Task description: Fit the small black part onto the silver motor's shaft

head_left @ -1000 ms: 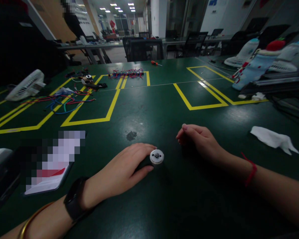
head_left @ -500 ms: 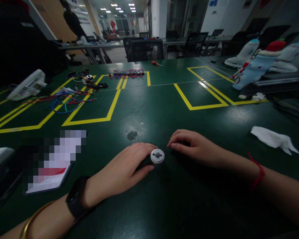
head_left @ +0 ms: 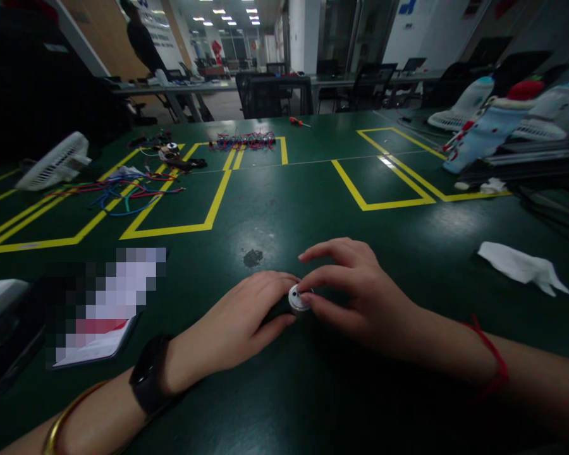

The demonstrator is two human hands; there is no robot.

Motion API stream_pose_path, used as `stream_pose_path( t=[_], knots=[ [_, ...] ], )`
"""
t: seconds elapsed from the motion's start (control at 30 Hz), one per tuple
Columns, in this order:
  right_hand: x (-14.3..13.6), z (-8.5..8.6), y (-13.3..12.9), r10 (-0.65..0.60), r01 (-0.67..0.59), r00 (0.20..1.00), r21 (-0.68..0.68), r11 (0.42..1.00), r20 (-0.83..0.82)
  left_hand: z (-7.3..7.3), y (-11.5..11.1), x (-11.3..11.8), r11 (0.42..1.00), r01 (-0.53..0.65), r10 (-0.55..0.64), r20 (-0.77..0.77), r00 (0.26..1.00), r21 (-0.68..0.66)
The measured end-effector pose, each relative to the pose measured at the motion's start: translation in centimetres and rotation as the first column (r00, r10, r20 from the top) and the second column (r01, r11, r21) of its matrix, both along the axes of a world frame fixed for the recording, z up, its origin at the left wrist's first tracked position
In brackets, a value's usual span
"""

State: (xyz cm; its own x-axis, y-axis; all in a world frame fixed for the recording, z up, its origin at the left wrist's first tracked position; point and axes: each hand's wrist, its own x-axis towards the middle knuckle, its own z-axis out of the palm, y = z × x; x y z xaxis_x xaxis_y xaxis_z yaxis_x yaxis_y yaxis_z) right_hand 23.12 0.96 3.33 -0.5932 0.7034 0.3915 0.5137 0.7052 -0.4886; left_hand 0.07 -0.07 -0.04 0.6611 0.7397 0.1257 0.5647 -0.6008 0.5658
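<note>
A small round metal motor stands upright on the green table, its silver top face up. My left hand is closed around its left side, with the thumb in front and the fingers behind. Over the motor's top, my right hand pinches at the centre with thumb and index finger, and its other fingers are raised. The fingertips cover the middle of the top face, where the shaft showed before.
On the left lie a phone-like device, coloured wires and a white fan. A white tissue and a blue bottle are at the right. An orange screwdriver lies at the far edge. A person stands beyond.
My right hand has moved left from beside the motor onto its top, thumb and index finger now at the centre. My left hand keeps its hold.
</note>
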Motion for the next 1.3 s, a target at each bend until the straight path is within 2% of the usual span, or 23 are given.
stream_pose_path(
  t=[0.1, 0.23, 0.3, 0.37, 0.5, 0.67, 1.03, 1.1, 1.17, 1.23, 1.3],
  knots=[
    [0.0, 0.3, 0.1, -0.016, 0.014, 0.998, -0.033, 0.999, -0.061, 0.1, 0.0, 0.0, 1.0, 0.005, -0.005, 0.001, 1.0, -0.002],
    [1.1, 0.8, 0.8, -0.036, -0.008, 0.973, -0.191, 0.982, -0.228, 0.3, 0.0, 0.0, 1.0, 0.012, -0.012, 0.002, 1.0, -0.022],
    [2.2, 0.9, 1.3, -0.007, -0.038, 0.984, -0.246, 0.969, -0.178, 0.4, 0.0, 0.0, 0.999, 0.017, -0.017, -0.002, 1.0, -0.03],
    [3.2, 0.6, 1.8, 0.056, -0.063, 0.998, -0.26, 0.964, -0.034, 0.4, 0.0, 0.0, 0.999, 0.017, -0.018, -0.006, 1.0, -0.036],
    [4.1, -0.5, 2.5, 0.191, -0.145, 0.966, -0.249, 0.958, 0.173, 0.5, 0.0, 0.0, 0.999, 0.021, -0.022, -0.01, 1.0, -0.04],
    [4.1, -1.1, 2.8, 0.264, -0.206, 0.941, -0.257, 0.944, 0.214, 0.5, 0.0, -0.1, 0.999, 0.012, -0.013, -0.016, 1.0, -0.033],
    [4.5, -1.1, 3.0, 0.272, -0.206, 0.937, -0.284, 0.936, 0.219, 0.4, 0.1, -0.1, 1.0, 0.014, -0.015, -0.02, 1.0, -0.023],
    [4.6, -1.0, 3.1, 0.265, -0.203, 0.948, -0.305, 0.93, 0.176, 0.3, 0.2, -0.1, 1.0, 0.015, -0.016, -0.022, 1.0, -0.026],
    [4.7, -1.0, 3.2, 0.231, -0.195, 0.971, -0.341, 0.92, 0.067, 0.3, 0.2, -0.1, 0.999, 0.018, -0.018, -0.022, 1.0, -0.03],
    [4.9, -1.2, 3.4, 0.159, -0.192, 0.98, -0.387, 0.902, -0.117, 0.2, 0.2, -0.1, 0.999, 0.02, -0.02, -0.021, 1.0, -0.032],
    [5.0, -1.7, 3.7, 0.031, -0.176, 0.949, -0.447, 0.877, -0.313, 0.2, 0.2, -0.1, 0.999, 0.021, -0.022, -0.02, 1.0, -0.028]
  ],
)
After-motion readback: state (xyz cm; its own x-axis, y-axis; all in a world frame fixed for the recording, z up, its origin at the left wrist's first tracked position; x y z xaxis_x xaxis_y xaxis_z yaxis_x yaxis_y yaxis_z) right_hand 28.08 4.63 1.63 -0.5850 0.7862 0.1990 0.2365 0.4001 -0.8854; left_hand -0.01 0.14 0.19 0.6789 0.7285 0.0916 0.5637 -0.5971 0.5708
